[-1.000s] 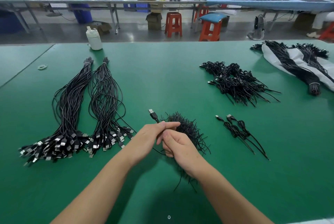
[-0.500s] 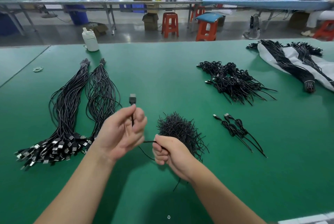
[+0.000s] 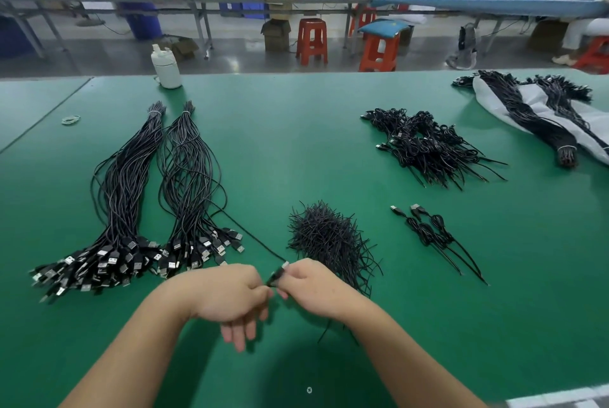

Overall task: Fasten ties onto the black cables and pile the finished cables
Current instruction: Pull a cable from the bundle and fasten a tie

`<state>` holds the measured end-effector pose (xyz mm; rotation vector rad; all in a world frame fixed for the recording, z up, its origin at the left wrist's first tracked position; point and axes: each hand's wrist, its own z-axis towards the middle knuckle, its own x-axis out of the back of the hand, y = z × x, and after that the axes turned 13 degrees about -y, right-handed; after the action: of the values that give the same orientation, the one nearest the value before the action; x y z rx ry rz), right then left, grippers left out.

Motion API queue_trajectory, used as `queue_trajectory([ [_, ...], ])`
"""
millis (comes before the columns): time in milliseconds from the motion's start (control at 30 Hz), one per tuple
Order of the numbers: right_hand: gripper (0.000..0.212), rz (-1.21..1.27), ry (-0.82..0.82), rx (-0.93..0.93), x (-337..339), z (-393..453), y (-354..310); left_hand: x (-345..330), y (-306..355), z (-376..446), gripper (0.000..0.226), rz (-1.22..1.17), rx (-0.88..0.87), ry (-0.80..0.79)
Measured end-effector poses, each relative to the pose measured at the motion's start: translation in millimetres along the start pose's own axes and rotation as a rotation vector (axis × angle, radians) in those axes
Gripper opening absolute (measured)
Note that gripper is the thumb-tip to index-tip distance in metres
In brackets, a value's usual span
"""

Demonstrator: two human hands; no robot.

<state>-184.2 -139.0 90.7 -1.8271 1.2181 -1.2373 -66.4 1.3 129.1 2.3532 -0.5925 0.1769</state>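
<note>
The green table (image 3: pixel 296 150) carries, at about 9 o'clock, two long bundles of black cables (image 3: pixel 138 196) with their plugs fanned toward the near edge, at 2 o'clock a heap of tied cables (image 3: pixel 428 147), at centre a tuft of black ties (image 3: pixel 326 233), and at 3 o'clock two tied cables (image 3: pixel 431 233) lying apart from the heap. At 6 o'clock the left hand (image 3: pixel 227 295) and right hand (image 3: pixel 316 285) meet just in front of the ties, both sets of fingers pinching one cable plug (image 3: pixel 278 274), whose lead trails toward 10 o'clock, while the left hand's lower fingers hang loose
</note>
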Motion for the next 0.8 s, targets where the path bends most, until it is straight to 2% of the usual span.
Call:
queue_trajectory([
  [100,0.039,0.154,0.039,0.064,7,-3,6,8,-16,7,0.044,0.138,0.041,0.308],
  [167,0.039,0.277,0.043,0.126,6,-3,8,9,-21,14,0.036,-0.067,-0.106,0.506],
  [267,0.039,0.381,0.051,0.204,-4,2,3,4,-15,31,0.032,-0.301,-0.331,0.677],
  [300,0.039,0.414,0.046,0.219,-8,3,1,0,-11,36,0.034,-0.433,-0.414,0.677],
  [400,0.04,0.515,0.015,0.237,-18,7,0,-7,9,44,0.047,-1.068,-0.768,0.512],
  [467,0.041,0.566,-0.002,0.222,-22,8,5,-3,17,41,0.048,-1.238,-0.922,0.492],
  [533,0.042,0.6,-0.013,0.211,-28,8,12,2,20,31,0.042,-1.284,-0.986,0.521],
  [600,0.043,0.704,-0.017,0.244,-30,8,16,7,18,19,0.035,-1.246,-1.024,0.445],
  [667,0.041,0.882,-0.017,0.281,-26,10,19,9,10,10,0.034,-1.046,-1.012,0.272],
  [733,0.038,1.016,-0.006,0.283,-16,11,20,12,0,0,0.037,-0.65,-0.884,0.127],
  [800,0.037,1.069,0.024,0.263,-6,11,21,14,-7,-5,0.043,-0.239,-0.64,0.031],
])
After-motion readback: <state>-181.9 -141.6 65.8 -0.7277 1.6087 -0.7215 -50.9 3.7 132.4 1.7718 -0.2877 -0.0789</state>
